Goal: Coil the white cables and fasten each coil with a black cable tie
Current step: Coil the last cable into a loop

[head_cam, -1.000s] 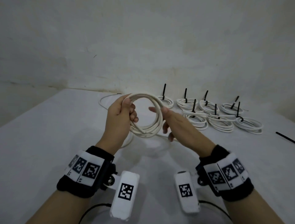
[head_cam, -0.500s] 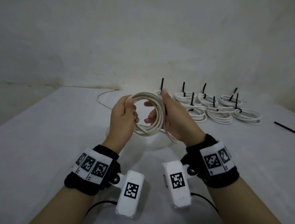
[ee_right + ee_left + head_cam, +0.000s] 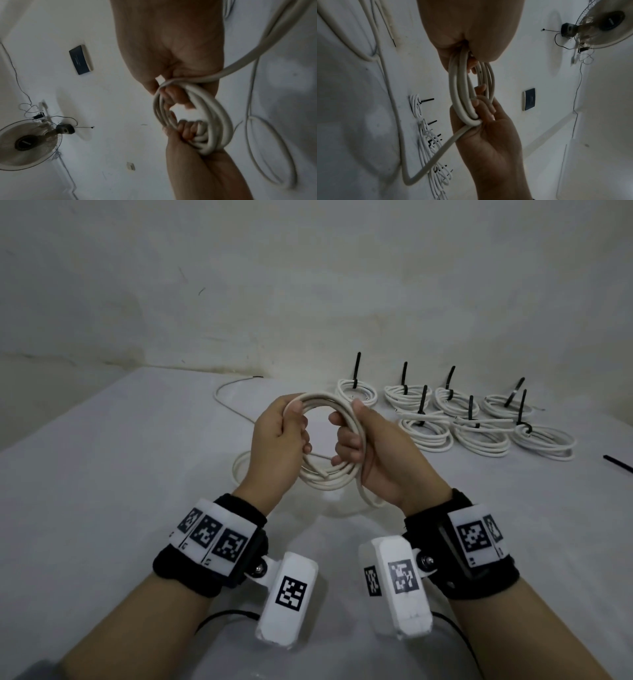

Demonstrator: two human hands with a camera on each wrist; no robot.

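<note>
A coil of white cable [image 3: 329,440] is held upright above the desk [image 3: 102,491], between the two hands. Its left side is gripped by the left hand [image 3: 277,446], the fingers being curled round the bundled turns; its right side is gripped by the right hand [image 3: 373,453], with the thumb laid along the outside and the fingers hooked through the opening. From beneath the right hand a loose length of the same cable [image 3: 435,154] is led down to the desk, where it is laid in slack loops below the left hand and run on beyond it toward the wall. Beyond the right hand and further to the right, finished coils [image 3: 479,422] are laid out in two rows on the desk, each bound by a black cable tie [image 3: 405,374] with its tail standing up. Far out to the right of the right hand a loose black tie [image 3: 618,463] is seen on the desk.
</note>
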